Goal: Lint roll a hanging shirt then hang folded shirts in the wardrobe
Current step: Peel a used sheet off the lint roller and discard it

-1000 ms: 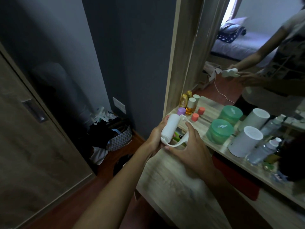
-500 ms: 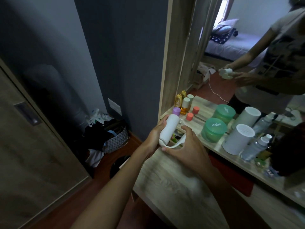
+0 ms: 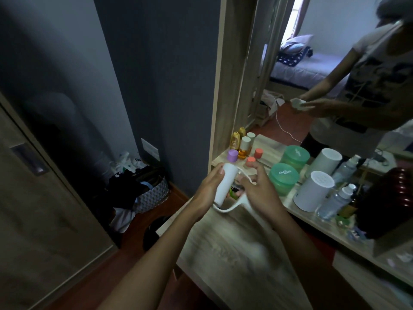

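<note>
Person stands at a wooden dresser point(image 3: 234, 249), mirror point(image 3: 335, 63) at 2 o'clock from the hands. Both hands are up over the dresser's near corner, working a white lint roller point(image 3: 225, 186).

Left hand point(image 3: 209, 191): fingers wrapped round the roller's white cylinder, thumb across the top end. Right hand point(image 3: 260, 193): fingers curled onto the curved white handle or cover piece that loops under the cylinder. Whether that piece is being pulled off or merely steadied, I cannot tell; the hand is blurred.

Step, as I judge it: readying the roller, first stage only. No hanging shirt, folded shirts or open wardrobe in sight. A flat wood-grain door point(image 3: 44, 198) stands at 9 o'clock, possibly the wardrobe; a laundry basket point(image 3: 147, 191) sits on the floor between door and dresser.

Green tubs point(image 3: 283, 177) and a white canister point(image 3: 312, 191) crowd the dresser at 3 o'clock.

Next move likely calls for freeing the sticky roll, settling one hand on the handle, then turning toward the shirt.
</note>
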Demonstrator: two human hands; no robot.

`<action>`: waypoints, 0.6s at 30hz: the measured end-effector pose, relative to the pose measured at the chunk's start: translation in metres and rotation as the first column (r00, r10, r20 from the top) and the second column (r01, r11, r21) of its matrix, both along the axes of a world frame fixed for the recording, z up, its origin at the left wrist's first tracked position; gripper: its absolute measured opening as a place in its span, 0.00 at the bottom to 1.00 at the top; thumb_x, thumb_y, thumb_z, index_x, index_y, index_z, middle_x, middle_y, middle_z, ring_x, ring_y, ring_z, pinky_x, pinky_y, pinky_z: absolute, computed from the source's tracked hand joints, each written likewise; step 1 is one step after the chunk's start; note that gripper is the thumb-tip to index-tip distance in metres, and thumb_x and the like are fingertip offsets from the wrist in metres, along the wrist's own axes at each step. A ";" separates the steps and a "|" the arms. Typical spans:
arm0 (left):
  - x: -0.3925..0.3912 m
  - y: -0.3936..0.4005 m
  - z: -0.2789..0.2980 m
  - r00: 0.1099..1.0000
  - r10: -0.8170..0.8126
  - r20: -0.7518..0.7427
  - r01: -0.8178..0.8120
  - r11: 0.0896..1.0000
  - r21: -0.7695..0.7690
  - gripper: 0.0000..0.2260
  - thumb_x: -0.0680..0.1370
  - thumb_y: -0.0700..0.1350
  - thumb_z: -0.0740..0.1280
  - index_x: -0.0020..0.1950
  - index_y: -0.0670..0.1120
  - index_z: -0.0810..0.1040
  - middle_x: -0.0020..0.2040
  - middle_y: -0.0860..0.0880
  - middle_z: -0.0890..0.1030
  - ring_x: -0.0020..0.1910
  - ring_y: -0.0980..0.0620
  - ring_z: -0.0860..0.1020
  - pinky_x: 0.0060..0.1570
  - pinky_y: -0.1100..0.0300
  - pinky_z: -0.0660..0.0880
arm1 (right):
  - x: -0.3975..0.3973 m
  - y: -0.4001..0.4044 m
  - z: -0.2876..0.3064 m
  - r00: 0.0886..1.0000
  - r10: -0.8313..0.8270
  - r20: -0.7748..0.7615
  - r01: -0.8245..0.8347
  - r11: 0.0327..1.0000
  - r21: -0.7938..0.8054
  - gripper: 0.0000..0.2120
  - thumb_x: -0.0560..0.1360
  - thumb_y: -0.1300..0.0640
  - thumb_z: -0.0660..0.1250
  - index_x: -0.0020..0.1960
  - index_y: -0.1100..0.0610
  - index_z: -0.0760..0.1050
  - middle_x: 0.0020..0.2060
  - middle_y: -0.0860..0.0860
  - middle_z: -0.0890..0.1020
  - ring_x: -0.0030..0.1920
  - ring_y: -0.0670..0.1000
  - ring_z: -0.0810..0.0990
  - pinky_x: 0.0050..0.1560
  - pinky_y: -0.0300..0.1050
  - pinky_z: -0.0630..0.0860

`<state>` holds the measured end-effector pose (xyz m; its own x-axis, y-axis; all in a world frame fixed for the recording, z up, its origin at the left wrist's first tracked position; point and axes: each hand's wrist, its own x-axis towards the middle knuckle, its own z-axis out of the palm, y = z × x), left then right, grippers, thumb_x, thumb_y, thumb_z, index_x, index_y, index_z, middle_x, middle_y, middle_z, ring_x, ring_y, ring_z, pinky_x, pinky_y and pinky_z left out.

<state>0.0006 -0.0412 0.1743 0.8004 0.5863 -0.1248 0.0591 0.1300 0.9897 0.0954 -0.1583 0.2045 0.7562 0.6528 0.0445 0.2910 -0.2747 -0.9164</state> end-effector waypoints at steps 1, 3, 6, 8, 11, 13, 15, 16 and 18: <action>0.001 -0.003 0.000 1.000 -0.022 0.011 0.022 1.000 0.005 0.20 0.82 0.54 0.56 0.73 0.52 0.67 0.67 0.42 0.75 0.57 0.45 0.78 0.44 0.61 0.76 | 0.003 0.002 -0.003 0.997 -0.015 0.070 0.016 1.000 -0.016 0.14 0.77 0.56 0.65 0.62 0.45 0.71 0.44 0.52 0.82 0.43 0.52 0.82 0.45 0.44 0.75; 0.001 -0.006 0.001 0.998 -0.050 0.033 0.050 0.999 -0.011 0.19 0.82 0.54 0.56 0.73 0.53 0.67 0.66 0.42 0.75 0.50 0.51 0.78 0.38 0.65 0.76 | 0.008 0.002 -0.007 0.977 -0.034 0.211 0.045 0.998 -0.049 0.13 0.77 0.59 0.65 0.61 0.51 0.77 0.45 0.51 0.84 0.45 0.51 0.82 0.44 0.41 0.71; 0.002 -0.003 0.003 0.996 -0.079 0.029 0.081 0.995 -0.061 0.19 0.82 0.55 0.56 0.73 0.54 0.67 0.67 0.39 0.74 0.48 0.51 0.76 0.38 0.62 0.76 | 0.013 0.000 -0.010 0.960 -0.031 0.279 0.042 0.999 -0.035 0.10 0.77 0.61 0.64 0.52 0.54 0.83 0.40 0.48 0.85 0.44 0.49 0.82 0.41 0.39 0.71; 0.005 -0.003 0.007 0.994 -0.101 0.039 0.105 0.989 -0.106 0.19 0.82 0.55 0.57 0.73 0.55 0.66 0.66 0.38 0.74 0.46 0.50 0.77 0.39 0.60 0.75 | 0.013 -0.001 -0.008 0.981 -0.038 0.189 0.038 0.999 0.001 0.09 0.77 0.62 0.64 0.49 0.54 0.83 0.39 0.48 0.84 0.43 0.51 0.83 0.43 0.40 0.74; 0.007 -0.003 0.012 0.989 -0.138 0.055 0.144 0.983 -0.110 0.20 0.81 0.56 0.57 0.73 0.55 0.66 0.63 0.40 0.75 0.45 0.50 0.78 0.40 0.58 0.76 | 0.015 -0.004 -0.001 0.999 -0.023 0.037 0.020 0.996 0.086 0.08 0.79 0.60 0.63 0.49 0.57 0.82 0.41 0.53 0.85 0.41 0.58 0.84 0.46 0.52 0.78; 0.006 -0.002 0.014 0.986 -0.160 0.051 0.164 0.982 -0.096 0.20 0.81 0.56 0.57 0.73 0.55 0.66 0.61 0.42 0.76 0.44 0.51 0.78 0.39 0.60 0.76 | 0.016 -0.007 0.003 0.999 0.002 -0.055 0.005 0.992 0.129 0.09 0.79 0.61 0.63 0.49 0.56 0.83 0.39 0.54 0.85 0.35 0.53 0.84 0.36 0.45 0.79; 0.003 -0.002 0.013 0.983 -0.180 0.047 0.184 0.977 -0.104 0.19 0.82 0.56 0.57 0.73 0.55 0.66 0.55 0.45 0.78 0.41 0.53 0.79 0.36 0.62 0.76 | 0.017 -0.011 0.006 0.961 0.072 -0.266 -0.025 0.984 0.174 0.09 0.79 0.63 0.64 0.51 0.57 0.82 0.33 0.53 0.83 0.27 0.48 0.80 0.26 0.36 0.75; 0.001 -0.002 0.012 0.980 -0.191 0.057 0.197 0.974 -0.114 0.19 0.82 0.55 0.57 0.73 0.55 0.67 0.51 0.47 0.79 0.38 0.55 0.80 0.33 0.63 0.76 | 0.019 -0.013 0.008 0.909 0.133 -0.396 -0.052 0.976 0.210 0.09 0.78 0.64 0.64 0.54 0.59 0.81 0.31 0.52 0.82 0.27 0.47 0.79 0.27 0.37 0.77; -0.002 -0.002 0.010 0.973 -0.216 0.083 0.225 0.967 -0.122 0.18 0.82 0.54 0.56 0.72 0.55 0.68 0.46 0.50 0.79 0.35 0.57 0.80 0.31 0.64 0.75 | 0.026 -0.017 0.009 0.781 0.245 -0.575 -0.090 0.954 0.284 0.10 0.77 0.68 0.64 0.56 0.62 0.80 0.29 0.50 0.80 0.28 0.45 0.76 0.38 0.48 0.83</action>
